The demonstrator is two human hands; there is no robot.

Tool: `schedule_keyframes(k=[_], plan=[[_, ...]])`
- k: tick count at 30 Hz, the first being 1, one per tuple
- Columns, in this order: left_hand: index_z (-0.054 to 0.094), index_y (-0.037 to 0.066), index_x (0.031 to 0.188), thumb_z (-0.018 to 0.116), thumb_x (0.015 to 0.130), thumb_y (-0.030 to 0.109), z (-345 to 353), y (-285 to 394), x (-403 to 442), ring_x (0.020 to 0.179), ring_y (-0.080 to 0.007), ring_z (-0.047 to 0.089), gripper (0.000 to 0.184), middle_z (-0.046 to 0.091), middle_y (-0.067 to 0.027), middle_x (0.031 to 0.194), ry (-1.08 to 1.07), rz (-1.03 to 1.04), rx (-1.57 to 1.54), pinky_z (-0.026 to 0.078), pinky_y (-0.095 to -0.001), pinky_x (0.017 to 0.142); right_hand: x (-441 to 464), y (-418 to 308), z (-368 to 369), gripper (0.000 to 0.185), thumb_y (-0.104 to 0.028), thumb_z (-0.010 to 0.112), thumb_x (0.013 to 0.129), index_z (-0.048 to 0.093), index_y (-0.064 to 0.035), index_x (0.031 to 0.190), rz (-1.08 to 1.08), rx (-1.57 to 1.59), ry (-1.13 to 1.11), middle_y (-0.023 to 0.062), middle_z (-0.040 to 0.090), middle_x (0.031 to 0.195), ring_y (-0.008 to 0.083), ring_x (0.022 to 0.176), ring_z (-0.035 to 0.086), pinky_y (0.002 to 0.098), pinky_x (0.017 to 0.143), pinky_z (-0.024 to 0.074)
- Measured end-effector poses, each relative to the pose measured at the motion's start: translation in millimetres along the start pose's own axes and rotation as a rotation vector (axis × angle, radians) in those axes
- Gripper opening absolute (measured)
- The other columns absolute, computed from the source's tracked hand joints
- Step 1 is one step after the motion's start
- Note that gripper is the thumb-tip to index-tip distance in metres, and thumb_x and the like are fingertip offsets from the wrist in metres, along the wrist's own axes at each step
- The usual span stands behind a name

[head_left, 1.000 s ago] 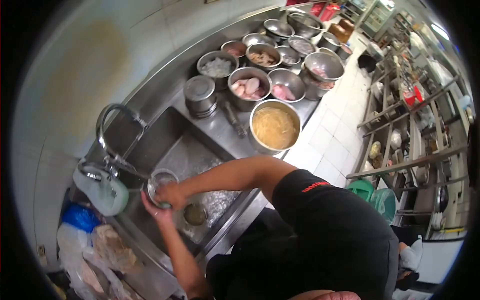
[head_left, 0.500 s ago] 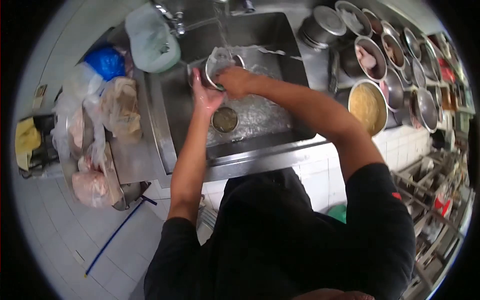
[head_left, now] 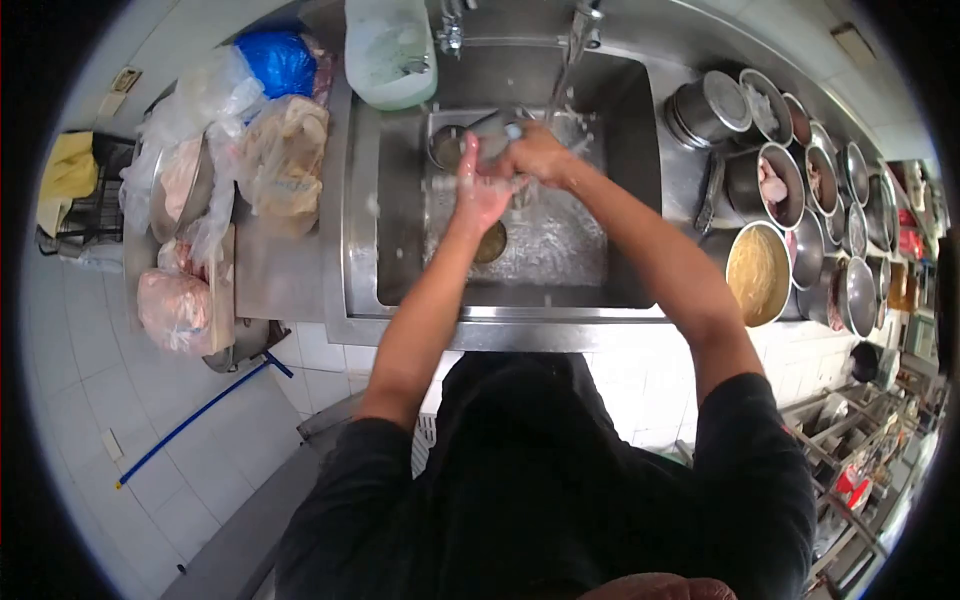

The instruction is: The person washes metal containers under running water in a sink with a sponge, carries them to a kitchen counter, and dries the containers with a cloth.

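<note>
My right hand [head_left: 540,156] is closed on a grey metal pot [head_left: 490,128] held tilted above the sink basin; motion blurs its outline. Beside and just below it, my left hand [head_left: 484,192] has its palm turned up, thumb raised and fingers stretched out. Whether the left hand touches the pot is unclear. Water runs from the faucet [head_left: 584,22] just behind my hands, and drops fly around them. Under my left hand lies the round drain [head_left: 490,243] of the steel sink [head_left: 555,285].
A cut-open plastic jug [head_left: 388,60] stands at the sink's back left. Plastic bags [head_left: 285,160] and bagged meat [head_left: 175,310] lie further left. On the right counter are several metal pots, one with yellowish contents [head_left: 757,275]. A blue-handled squeegee [head_left: 195,425] is on the floor.
The view has shifted, so the sink sits further right. The pot has gone from under the stream to a tilted position, and my left hand has opened away from its side.
</note>
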State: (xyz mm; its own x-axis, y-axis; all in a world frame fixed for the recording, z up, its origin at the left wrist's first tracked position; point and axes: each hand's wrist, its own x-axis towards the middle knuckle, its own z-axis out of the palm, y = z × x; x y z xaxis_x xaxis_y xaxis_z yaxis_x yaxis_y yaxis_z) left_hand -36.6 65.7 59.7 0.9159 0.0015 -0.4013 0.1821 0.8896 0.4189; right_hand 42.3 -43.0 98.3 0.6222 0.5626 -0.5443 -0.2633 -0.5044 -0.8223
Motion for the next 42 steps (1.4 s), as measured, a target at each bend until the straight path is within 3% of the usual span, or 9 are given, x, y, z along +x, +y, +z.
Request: schedule_keyframes(k=[7,13,17,21,26,29,36,41,42], plan=[[0.048,0.007,0.124,0.053,0.082,0.06,-1,19,8,0.12,-0.0285,0.045,0.067,0.052,-0.013,0.123,0.017,-0.359,0.144,0.031,-0.0471,0.104,-14,23,14,0.048,-0.021,0.068,0.062,0.06,0.0054,0.102,-0.384,-1.042,0.086,0.0264,0.061,0.099,0.039,0.097,0.06,0.0396,0.087,0.0461],[0.053,0.011,0.119,0.058,0.08,0.058,-14,-7,14,0.109,-0.0302,0.052,0.062,0.057,-0.012,0.117,0.056,-0.101,0.038,0.033,-0.047,0.101,-2,16,7,0.03,-0.018,0.068,0.067,0.064,0.0075,0.084,-0.027,0.337,-0.065,0.0258,0.056,0.109,0.0354,0.105,0.054,0.0393,0.088,0.0469],[0.051,0.005,0.12,0.057,0.076,0.066,-13,14,9,0.112,-0.0302,0.05,0.074,0.056,-0.0134,0.118,-0.001,-0.288,0.146,0.034,-0.0478,0.1,-23,19,13,0.033,-0.018,0.067,0.066,0.064,0.0066,0.088,-0.681,-1.406,-0.045,0.0244,0.061,0.102,0.0369,0.095,0.06,0.0412,0.083,0.0497],[0.049,0.007,0.124,0.049,0.075,0.073,-12,5,17,0.126,-0.0278,0.038,0.082,0.051,-0.0139,0.127,0.113,-0.22,0.208,0.022,-0.0513,0.108,-16,-14,2,0.039,-0.023,0.069,0.063,0.065,0.0024,0.092,-0.092,-0.897,0.07,0.0278,0.057,0.112,0.0319,0.102,0.059,0.0431,0.09,0.0461],[0.05,0.005,0.123,0.051,0.076,0.071,-12,-8,12,0.126,-0.026,0.039,0.081,0.053,-0.0142,0.124,-0.004,-0.156,-0.023,0.027,-0.049,0.107,-11,27,27,0.05,-0.022,0.069,0.066,0.058,0.0095,0.103,-0.333,-0.397,0.305,0.0218,0.063,0.101,0.0334,0.099,0.061,0.0376,0.09,0.0451],[0.043,0.007,0.13,0.051,0.076,0.07,-23,-2,6,0.126,-0.0288,0.039,0.083,0.05,-0.0143,0.128,0.061,-0.288,0.114,0.029,-0.0488,0.105,-21,23,17,0.05,-0.017,0.067,0.065,0.057,0.01,0.107,-0.334,-1.225,-0.113,0.023,0.062,0.105,0.031,0.101,0.061,0.0374,0.089,0.0456],[0.035,0.011,0.135,0.051,0.078,0.068,-15,-24,6,0.128,-0.0306,0.036,0.083,0.049,-0.0095,0.13,-0.044,-0.064,0.019,0.017,-0.0561,0.108,8,32,-2,0.029,-0.017,0.066,0.066,0.064,0.0008,0.089,-0.185,-0.254,-0.015,0.0174,0.066,0.084,0.0268,0.09,0.064,0.0353,0.092,0.0419],[0.024,0.01,0.142,0.053,0.077,0.067,-1,13,-5,0.13,-0.0326,0.033,0.091,0.037,-0.0142,0.139,-0.046,-0.356,0.183,0.021,-0.0533,0.108,0,56,2,0.053,-0.024,0.074,0.06,0.061,0.0063,0.102,-0.673,-1.307,-0.064,0.0249,0.062,0.104,0.0308,0.104,0.059,0.0403,0.093,0.0427],[0.021,0.011,0.143,0.054,0.077,0.067,-17,11,10,0.132,-0.0329,0.031,0.094,0.034,-0.0149,0.141,-0.077,-0.42,0.153,0.021,-0.0538,0.108,-11,26,3,0.056,-0.023,0.072,0.061,0.059,0.0073,0.107,-0.352,-1.276,-0.064,0.024,0.062,0.103,0.0296,0.101,0.061,0.0373,0.091,0.0444]])
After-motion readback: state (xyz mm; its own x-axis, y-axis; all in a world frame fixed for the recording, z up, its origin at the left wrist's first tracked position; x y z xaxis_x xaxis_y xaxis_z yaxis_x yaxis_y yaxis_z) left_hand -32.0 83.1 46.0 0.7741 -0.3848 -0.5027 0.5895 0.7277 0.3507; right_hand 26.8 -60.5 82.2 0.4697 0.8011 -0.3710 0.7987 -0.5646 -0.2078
